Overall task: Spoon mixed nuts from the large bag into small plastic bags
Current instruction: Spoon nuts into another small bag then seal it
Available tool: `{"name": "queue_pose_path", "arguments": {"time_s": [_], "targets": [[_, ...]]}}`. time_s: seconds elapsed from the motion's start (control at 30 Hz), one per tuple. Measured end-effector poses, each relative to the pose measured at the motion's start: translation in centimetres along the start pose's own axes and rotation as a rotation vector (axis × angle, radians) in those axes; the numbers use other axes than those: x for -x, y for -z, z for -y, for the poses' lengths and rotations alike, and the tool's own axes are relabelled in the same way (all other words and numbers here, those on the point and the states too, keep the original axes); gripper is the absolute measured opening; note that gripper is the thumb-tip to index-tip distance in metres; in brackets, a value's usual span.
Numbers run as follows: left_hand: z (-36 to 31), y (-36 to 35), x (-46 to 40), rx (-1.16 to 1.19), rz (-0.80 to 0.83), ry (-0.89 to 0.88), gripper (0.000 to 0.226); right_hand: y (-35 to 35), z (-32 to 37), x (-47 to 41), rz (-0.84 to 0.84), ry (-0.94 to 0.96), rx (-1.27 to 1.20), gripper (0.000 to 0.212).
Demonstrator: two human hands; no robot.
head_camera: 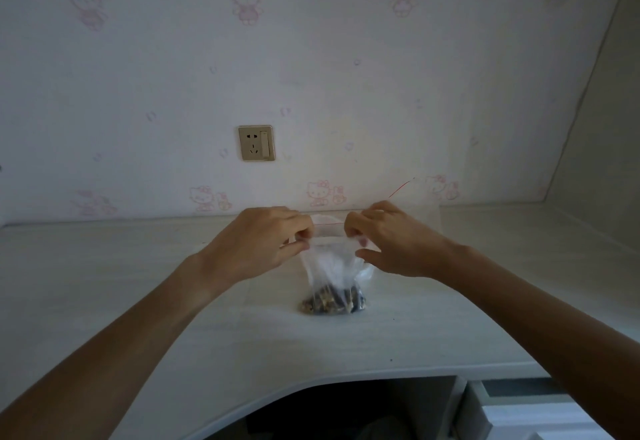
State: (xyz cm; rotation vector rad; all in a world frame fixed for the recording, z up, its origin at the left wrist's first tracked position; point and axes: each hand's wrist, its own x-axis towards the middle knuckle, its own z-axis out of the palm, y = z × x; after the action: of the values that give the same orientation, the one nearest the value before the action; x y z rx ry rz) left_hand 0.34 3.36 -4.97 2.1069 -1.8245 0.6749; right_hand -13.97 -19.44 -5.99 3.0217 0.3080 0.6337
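A small clear plastic bag [330,266] with a red zip line stands upright on the pale desk [138,283], its bottom filled with mixed nuts [332,301]. My left hand [256,242] pinches the left end of the bag's top edge. My right hand [391,238] pinches the right end of the same edge. The bag's mouth stretches between my two hands. Behind my right hand, another clear plastic bag with a red line [401,188] rises against the wall. No spoon shows in the frame.
A wall socket [256,143] sits on the patterned wall behind the desk. The desk's front edge curves inward at the bottom, with an open drawer [519,412] at the lower right. A side wall closes the right.
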Motion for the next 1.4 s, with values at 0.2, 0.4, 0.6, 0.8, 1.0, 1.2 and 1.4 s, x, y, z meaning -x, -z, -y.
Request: {"name": "queue_pose_path", "arguments": {"time_s": [0.2,0.4,0.6,0.8,1.0,1.2,1.4], "targets": [[0.1,0.5,-1.5,-0.173,-0.001,-0.144,0.033,1.1,0.7,-1.5,0.032,0.018,-0.075,0.015],[-0.5,0.0,-1.7,-0.156,-0.059,-0.156,0.024,1.6,0.3,-1.9,0.127,-0.061,-0.353,0.032],[-1.4,-0.2,-1.7,0.137,-0.060,-0.037,0.020,1.9,0.3,-2.1,0.171,-0.166,-0.304,0.033],[-1.4,0.2,-1.9,-0.016,-0.078,-0.089,0.018,2.2,0.7,-1.9,0.097,-0.101,-0.195,0.037],[-0.9,0.7,-2.2,0.458,0.065,0.174,0.007,2.7,0.8,-2.1,-0.026,-0.049,-0.240,0.013],[-0.6,1.3,-2.7,0.790,0.102,0.252,0.011,3.2,0.6,-2.4,-0.062,-0.100,-0.539,0.014],[-0.4,0.3,-2.5,0.716,0.051,0.271,0.021,3.9,0.3,-2.4,0.091,-0.261,-0.817,0.014]]}}
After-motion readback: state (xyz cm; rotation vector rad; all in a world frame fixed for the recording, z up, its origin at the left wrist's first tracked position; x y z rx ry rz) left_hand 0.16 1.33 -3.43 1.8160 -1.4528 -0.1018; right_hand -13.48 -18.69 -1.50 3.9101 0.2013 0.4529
